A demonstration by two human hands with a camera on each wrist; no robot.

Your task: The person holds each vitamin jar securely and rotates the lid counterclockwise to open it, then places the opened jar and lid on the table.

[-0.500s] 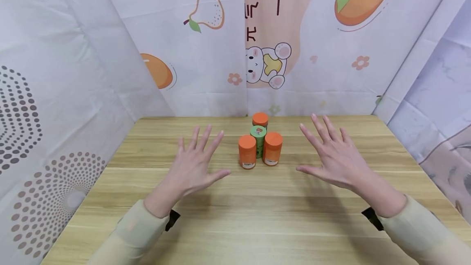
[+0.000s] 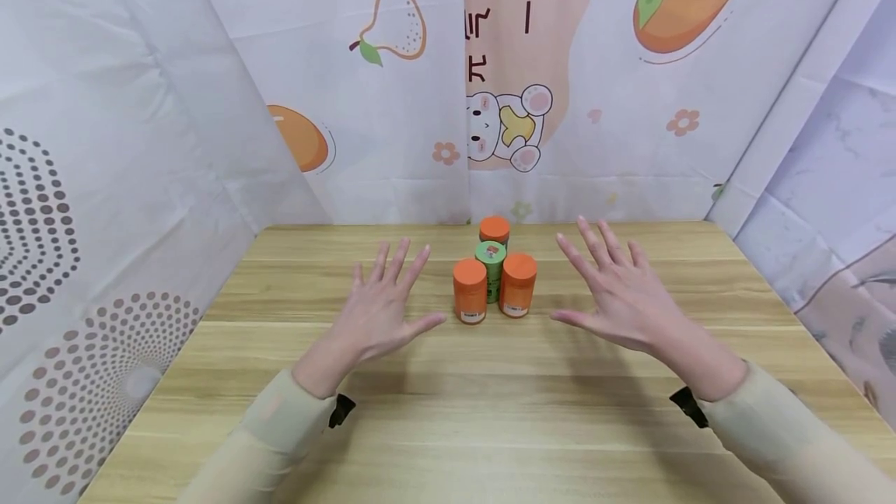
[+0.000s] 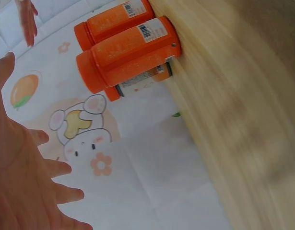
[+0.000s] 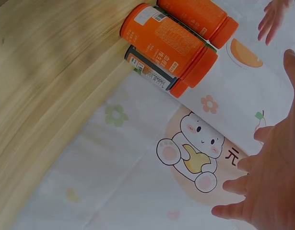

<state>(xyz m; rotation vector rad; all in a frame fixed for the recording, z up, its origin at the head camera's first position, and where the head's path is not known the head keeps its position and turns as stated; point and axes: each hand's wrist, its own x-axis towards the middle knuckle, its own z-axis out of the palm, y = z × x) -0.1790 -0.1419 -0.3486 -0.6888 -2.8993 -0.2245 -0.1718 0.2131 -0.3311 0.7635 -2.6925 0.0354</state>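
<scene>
Two orange bottles stand side by side at the front of a small cluster, the left orange bottle (image 2: pixel 470 292) and the right orange bottle (image 2: pixel 518 286). Between and behind them is a green canister (image 2: pixel 491 253). At the back stands a bottle with an orange lid (image 2: pixel 494 229), its body mostly hidden; the right wrist view shows its dark and white label (image 4: pixel 149 69). My left hand (image 2: pixel 378 317) is spread above the table, left of the cluster, touching nothing. On the other side my right hand (image 2: pixel 623 302) hovers with fingers spread and holds nothing.
The wooden table (image 2: pixel 448 426) reaches back to a white printed curtain (image 2: pixel 364 138). Curtains also hang along the left side (image 2: pixel 140 177) and the right side (image 2: pixel 826 201). A black strap piece (image 2: pixel 341 411) shows at my left wrist.
Both hands have moved inward, nearer the cluster, with fingers still spread. The bottles and canister have kept their places on the table.
</scene>
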